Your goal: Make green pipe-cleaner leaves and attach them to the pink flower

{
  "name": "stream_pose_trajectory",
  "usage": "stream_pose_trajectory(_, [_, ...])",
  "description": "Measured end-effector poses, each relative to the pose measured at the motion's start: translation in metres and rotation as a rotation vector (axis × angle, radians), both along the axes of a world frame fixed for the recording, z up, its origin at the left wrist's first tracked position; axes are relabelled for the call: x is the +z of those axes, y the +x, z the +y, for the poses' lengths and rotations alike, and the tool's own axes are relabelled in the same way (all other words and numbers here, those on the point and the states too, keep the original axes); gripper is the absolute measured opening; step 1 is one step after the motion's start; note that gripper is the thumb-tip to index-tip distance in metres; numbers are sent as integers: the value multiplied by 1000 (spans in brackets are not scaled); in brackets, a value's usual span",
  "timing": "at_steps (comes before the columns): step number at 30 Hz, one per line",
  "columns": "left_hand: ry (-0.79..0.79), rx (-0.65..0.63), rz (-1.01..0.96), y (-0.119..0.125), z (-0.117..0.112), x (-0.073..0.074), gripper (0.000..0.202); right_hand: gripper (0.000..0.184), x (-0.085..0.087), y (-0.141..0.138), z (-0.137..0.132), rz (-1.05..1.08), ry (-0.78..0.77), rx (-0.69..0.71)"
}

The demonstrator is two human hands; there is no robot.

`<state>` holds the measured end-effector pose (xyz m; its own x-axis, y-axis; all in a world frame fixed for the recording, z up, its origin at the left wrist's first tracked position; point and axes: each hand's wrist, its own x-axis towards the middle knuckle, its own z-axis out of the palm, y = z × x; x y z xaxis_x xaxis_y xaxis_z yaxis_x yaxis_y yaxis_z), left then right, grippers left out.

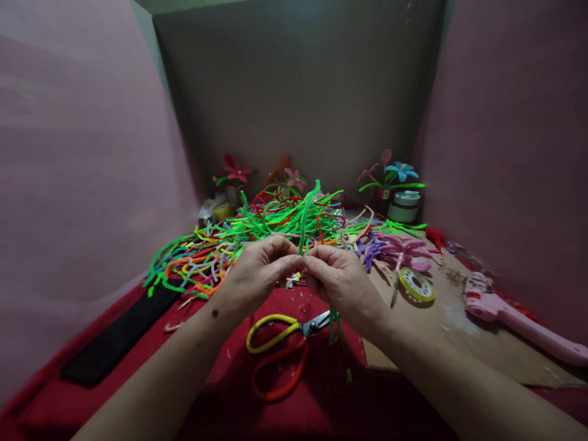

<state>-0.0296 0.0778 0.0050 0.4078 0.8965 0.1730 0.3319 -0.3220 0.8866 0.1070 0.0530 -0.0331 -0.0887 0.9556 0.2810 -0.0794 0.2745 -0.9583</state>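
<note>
Green fuzzy stem (307, 214) rises near-upright from the fingertips, its long axis leaning slightly right at the top; the left hand (263, 268) and right hand (340, 278) pinch its lower end between thumbs and forefingers, both equally near. Scissors (304, 329) lie below the fingers and a heap of stems (271, 223) beyond them. Whether green strands (332, 326) below the right hand join the held piece cannot be confirmed.

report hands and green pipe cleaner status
Left hand, right hand pinching green pipe cleaner, end upward. Scissors below, on red cloth. Nothing visibly blocking grip.
</note>
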Motion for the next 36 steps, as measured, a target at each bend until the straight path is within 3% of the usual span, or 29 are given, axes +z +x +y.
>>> stream_pose_trajectory(5, [-26,-3,-98,-7,8,-2,15,14,1,3,3,152,-138,238])
stream_pose_trajectory(8, [-85,-32,-106,-10,11,-2,18,15,0,4,4,169,-171,235])
stream_pose_trajectory(15, [50,29,87,-6,9,0,21,21,-2,2,4,91,-217,146])
stream_pose_trajectory(19, [70,21,132,-11,13,1,21,19,-7,3,7,75,-317,293])
stream_pose_trajectory(26, [62,1,210,-20,18,-1,21,23,-3,10,6,-199,-378,505])
stream_pose_trajectory(28, [33,-14,218,-21,16,0,23,28,0,11,4,-263,-252,391])
stream_pose_trajectory(31, [-26,-49,215,-21,12,1,24,24,3,11,2,-356,287,-178])
stream_pose_trajectory(33, [-49,-76,232,-20,8,2,23,19,3,10,1,-476,647,-452])
stream_pose_trajectory(36, [-26,-102,263,-18,2,4,24,19,2,8,1,-739,879,-502])
